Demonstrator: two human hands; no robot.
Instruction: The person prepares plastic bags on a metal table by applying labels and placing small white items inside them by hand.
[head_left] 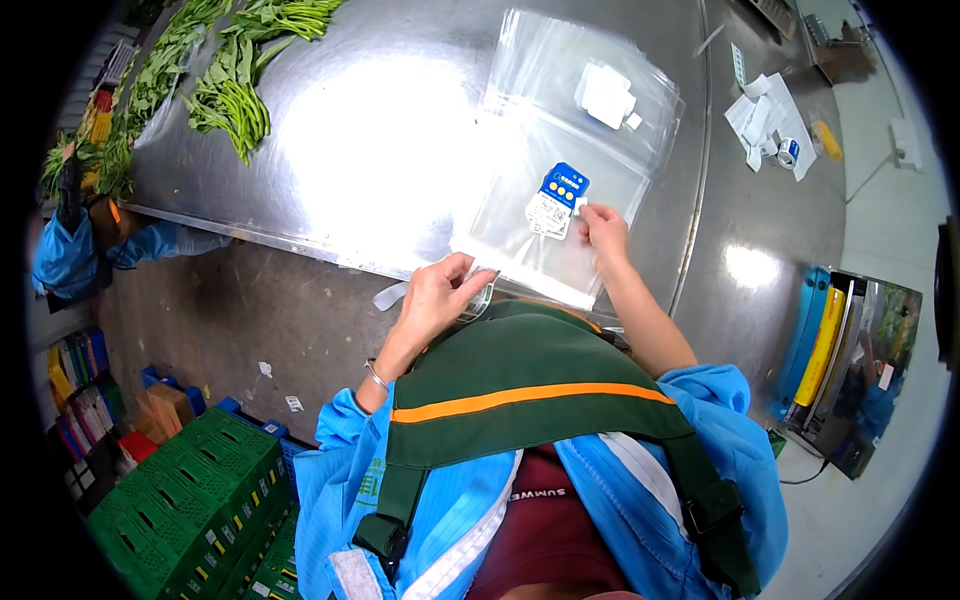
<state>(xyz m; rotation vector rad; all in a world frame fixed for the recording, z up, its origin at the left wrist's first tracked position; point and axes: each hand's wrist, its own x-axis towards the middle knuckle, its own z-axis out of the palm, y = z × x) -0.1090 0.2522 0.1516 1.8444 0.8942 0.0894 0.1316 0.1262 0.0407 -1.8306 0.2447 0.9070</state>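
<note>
Steel table (400, 130), greens (230, 90) far left. Clear bags (560, 130) stacked near front edge, slick, floppy. Blue-white label (556, 200) atop the stack. Risk: stack slides off the edge, or label sticks crooked. Left hand (435, 295) fingers curled on bag's corner; right hand (603, 230) fingertips pinched by label.

Bright overhead light strikes the brushed stainless-steel table (400, 120), leaving 1 wide blown-out glare patch at its centre and a smaller one at the right. The stack of clear plastic bags (560, 150) shines with pale reflections. Fisheye distortion bends the table's edges, and the dark rim blurs outer detail.
</note>
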